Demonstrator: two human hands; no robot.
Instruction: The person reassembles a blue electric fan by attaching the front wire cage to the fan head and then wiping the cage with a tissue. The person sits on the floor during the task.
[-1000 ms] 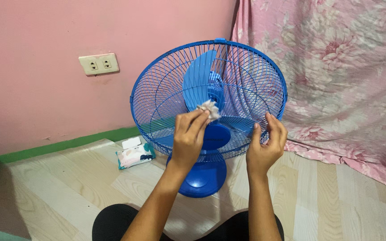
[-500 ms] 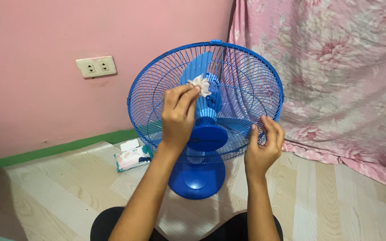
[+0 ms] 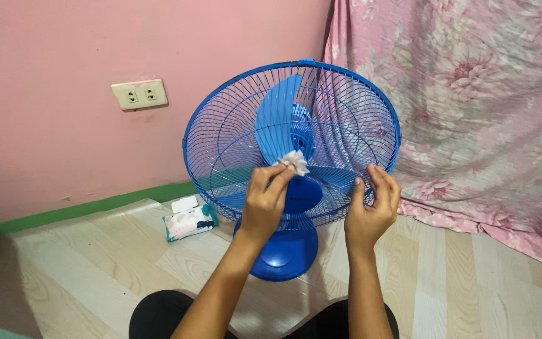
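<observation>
My left hand pinches a crumpled white wipe against the front grille of a blue fan, just above the hub. My right hand curls loosely around the grille's lower right rim, fingers touching the wire. The fan stands on a wood-pattern floor, a wipes pack beside its base, below a wall socket and near a floral sheet.

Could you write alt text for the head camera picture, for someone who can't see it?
A person's left hand presses a crumpled white wipe against the front grille of a blue fan while the right hand holds the grille's lower rim. A wipes pack lies on the wood-look floor by a pink wall.
</observation>
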